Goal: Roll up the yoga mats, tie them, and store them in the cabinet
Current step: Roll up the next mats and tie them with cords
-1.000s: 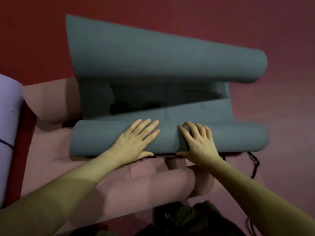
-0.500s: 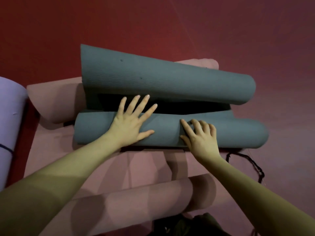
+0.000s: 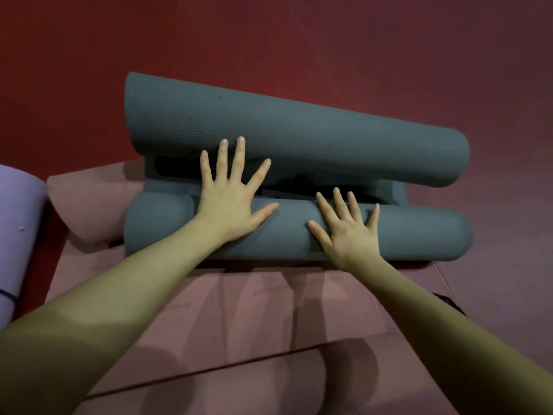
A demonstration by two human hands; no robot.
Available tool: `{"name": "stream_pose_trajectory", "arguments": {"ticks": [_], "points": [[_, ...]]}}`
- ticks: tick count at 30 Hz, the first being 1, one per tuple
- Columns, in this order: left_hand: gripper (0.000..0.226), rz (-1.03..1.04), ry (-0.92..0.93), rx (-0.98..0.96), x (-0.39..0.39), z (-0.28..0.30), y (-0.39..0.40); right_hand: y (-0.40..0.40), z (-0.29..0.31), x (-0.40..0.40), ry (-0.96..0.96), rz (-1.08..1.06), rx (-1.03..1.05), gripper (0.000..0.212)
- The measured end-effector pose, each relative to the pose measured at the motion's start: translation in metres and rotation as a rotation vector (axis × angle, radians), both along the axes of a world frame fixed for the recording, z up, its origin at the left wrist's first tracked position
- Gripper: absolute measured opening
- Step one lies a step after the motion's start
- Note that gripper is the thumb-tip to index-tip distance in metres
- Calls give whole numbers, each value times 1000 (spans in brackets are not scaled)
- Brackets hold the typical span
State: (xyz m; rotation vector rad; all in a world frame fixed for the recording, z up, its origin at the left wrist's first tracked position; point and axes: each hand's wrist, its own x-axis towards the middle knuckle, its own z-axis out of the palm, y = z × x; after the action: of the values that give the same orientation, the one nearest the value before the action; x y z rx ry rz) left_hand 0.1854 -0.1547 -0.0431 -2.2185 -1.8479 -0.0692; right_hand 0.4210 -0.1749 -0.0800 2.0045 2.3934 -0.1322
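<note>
Both hands lie flat with fingers spread on a grey-green yoga mat (image 3: 299, 139), gripping nothing. The left hand (image 3: 232, 202) rests on the near roll with its fingertips reaching across the dark gap to touch the far curl; the right hand (image 3: 348, 232) presses on the near roll alone, just beside the left. The mat is curled from both ends, so a near roll and a far, looser curl lie almost side by side, with only a narrow flat strip showing between them. It sits on a pink mat (image 3: 269, 301) spread on the red floor (image 3: 449, 55), whose own edges curl up at the front and the left. A lilac mat (image 3: 18, 229), already rolled, lies at the far left. A dark cord (image 3: 449, 304) peeks out beside the right forearm, possibly a tie, though too little of it shows to be sure.

The step in hand looks like the rolling of the first mat, with tying and storing not yet done and no cabinet in view. Next the near roll should go forward under even pressure from both palms, taking the far curl in neatly and keeping the ends square, since the far curl sits at a slant and could make the roll go cone-shaped.
</note>
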Motion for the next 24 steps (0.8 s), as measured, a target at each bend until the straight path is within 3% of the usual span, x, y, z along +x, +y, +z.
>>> {"name": "stream_pose_trajectory", "arguments": {"ticks": [4,8,13,19,24], "points": [[86,25,14,-33,-1,8,20,23,4,-10,95,-128,182,72],[87,13,4,-76,-4,9,23,13,0,-15,119,-13,435,47],[89,17,19,-130,-6,11,23,-13,-13,14,54,222,360,81],[90,14,34,-139,0,12,17,-3,-3,9,-86,188,93,123],[86,11,19,-150,-2,10,12,15,5,7,-138,221,59,126]]}}
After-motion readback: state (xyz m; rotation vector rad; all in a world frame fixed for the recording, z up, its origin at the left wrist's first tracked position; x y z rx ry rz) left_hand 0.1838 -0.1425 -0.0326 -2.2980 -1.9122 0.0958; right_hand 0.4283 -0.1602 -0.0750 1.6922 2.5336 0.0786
